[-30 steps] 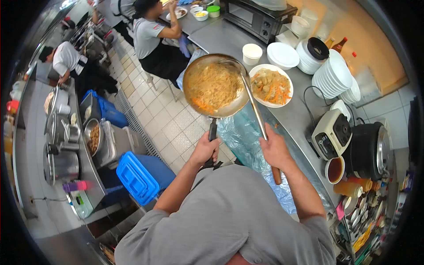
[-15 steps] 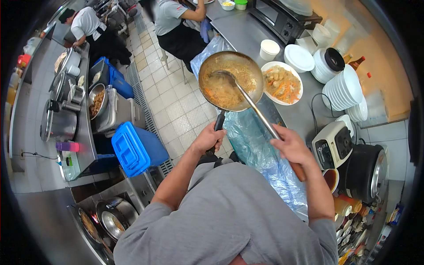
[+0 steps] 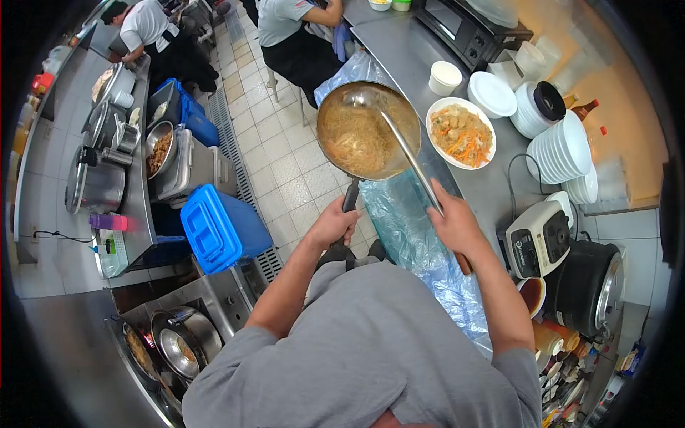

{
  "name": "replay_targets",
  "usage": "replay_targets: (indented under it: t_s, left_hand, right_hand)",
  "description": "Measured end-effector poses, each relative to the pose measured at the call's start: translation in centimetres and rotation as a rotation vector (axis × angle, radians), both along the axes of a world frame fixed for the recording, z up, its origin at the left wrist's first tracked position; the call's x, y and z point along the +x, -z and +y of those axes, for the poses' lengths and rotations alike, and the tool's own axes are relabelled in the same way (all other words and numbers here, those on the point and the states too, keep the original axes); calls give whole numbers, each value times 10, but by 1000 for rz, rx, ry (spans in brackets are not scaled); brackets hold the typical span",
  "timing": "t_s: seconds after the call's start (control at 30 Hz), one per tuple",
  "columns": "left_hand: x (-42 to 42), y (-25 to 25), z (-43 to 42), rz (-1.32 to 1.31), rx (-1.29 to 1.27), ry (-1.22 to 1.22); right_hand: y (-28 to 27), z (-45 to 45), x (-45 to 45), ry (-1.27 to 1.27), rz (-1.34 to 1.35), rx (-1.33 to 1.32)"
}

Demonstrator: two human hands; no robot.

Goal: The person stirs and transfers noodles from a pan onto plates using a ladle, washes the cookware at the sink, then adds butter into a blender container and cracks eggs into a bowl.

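My left hand (image 3: 335, 222) is closed around the black handle of a frying pan (image 3: 330, 114), which hangs over the gap beside the counter. Thin noodles (image 3: 364, 143) in a light brown sauce lie in the pan. Wrapped around the long shaft of a metal ladle (image 3: 403, 139) is my right hand (image 3: 453, 221); the brown grip end sticks out below it. The ladle's bowl rests in the pan near the far rim. Just right of the pan, a white plate (image 3: 491, 151) on the counter bears noodles with orange carrot strips and pale chunks.
On the right steel counter (image 3: 389, 43) stand a white tub (image 3: 445, 77), stacked white bowls (image 3: 564, 150), a toaster oven (image 3: 457, 32) and a blender base (image 3: 535, 239). A blue lidded bin (image 3: 221, 232) is at left. Two people work farther back, one seated (image 3: 292, 43).
The ladle's bowl has moved toward the pan's far rim, and my right hand has shifted left and slightly up. The noodles look more spread across the pan.
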State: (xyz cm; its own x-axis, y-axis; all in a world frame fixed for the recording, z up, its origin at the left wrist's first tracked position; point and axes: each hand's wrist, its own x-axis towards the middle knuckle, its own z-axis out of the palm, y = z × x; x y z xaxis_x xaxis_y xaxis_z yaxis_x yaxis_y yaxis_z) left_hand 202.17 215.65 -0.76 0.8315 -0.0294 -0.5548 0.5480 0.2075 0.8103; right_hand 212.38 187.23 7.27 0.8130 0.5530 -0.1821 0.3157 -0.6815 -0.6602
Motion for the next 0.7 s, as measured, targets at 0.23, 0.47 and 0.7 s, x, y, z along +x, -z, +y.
replay_targets:
  t_s: [0.23, 0.47, 0.7]
  left_hand:
    - [0, 4, 8, 20, -70, -9]
    - [-1, -2, 11, 0, 14, 17]
    - [-9, -4, 12, -1, -59, -44]
  right_hand:
    - [-17, -36, 1, -280, 36, 13]
    - [-12, -8, -3, -87, 26, -101]
    - [-14, -3, 1, -27, 125, 131]
